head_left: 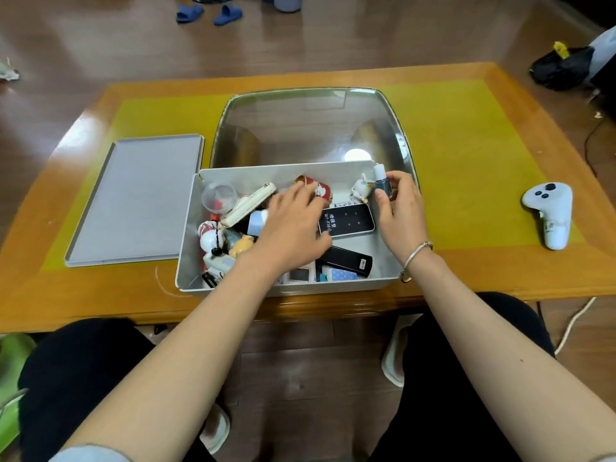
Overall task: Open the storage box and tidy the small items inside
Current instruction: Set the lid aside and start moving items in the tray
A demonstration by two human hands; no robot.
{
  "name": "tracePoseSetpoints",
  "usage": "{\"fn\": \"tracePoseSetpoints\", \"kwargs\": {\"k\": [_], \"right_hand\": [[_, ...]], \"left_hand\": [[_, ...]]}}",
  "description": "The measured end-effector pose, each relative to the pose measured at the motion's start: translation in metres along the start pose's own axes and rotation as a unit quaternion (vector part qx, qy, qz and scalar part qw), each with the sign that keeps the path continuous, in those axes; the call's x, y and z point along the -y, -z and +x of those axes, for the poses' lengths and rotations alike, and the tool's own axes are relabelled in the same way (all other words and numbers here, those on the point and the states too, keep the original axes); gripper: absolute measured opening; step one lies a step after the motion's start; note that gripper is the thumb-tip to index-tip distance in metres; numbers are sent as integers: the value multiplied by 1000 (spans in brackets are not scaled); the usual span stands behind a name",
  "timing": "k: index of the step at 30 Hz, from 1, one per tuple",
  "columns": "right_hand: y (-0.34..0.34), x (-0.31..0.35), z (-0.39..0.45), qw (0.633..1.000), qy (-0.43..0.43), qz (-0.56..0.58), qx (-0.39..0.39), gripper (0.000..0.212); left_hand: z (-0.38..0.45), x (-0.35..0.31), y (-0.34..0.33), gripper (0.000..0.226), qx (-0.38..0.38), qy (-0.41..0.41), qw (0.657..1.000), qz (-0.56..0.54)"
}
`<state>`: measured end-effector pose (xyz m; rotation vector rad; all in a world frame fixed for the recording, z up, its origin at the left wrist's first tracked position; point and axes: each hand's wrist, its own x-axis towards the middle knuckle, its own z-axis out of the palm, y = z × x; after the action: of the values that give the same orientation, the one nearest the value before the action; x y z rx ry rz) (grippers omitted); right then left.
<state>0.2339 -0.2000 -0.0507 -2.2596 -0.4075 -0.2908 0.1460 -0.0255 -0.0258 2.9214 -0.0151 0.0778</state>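
Note:
The grey storage box (188, 248) stands open on the table, full of several small items. Its clear lid (310, 128) is tipped up behind it. My right hand (400, 211) pinches a small dark bottle with a white cap (380, 181) upright at the box's back right corner, beside a white figurine (361, 190). My left hand (293, 225) reaches into the middle of the box with fingers spread, touching a red and white can (318, 190). A black device with white lettering (348, 221) and a black remote (350, 260) lie between my hands.
A flat grey tray (136, 198) lies left of the box. A white game controller (550, 215) sits on the table's right side. A clear cup (218, 196), a cream pouch (251, 205) and small figurines (213, 238) crowd the box's left half.

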Motion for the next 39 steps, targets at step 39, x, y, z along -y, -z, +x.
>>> {"fn": "tracePoseSetpoints", "kwargs": {"k": [39], "right_hand": [[1,3,0,1000,15,-16,3,28]], "left_hand": [[14,4,-9,55,77,-72,994,-24]]}}
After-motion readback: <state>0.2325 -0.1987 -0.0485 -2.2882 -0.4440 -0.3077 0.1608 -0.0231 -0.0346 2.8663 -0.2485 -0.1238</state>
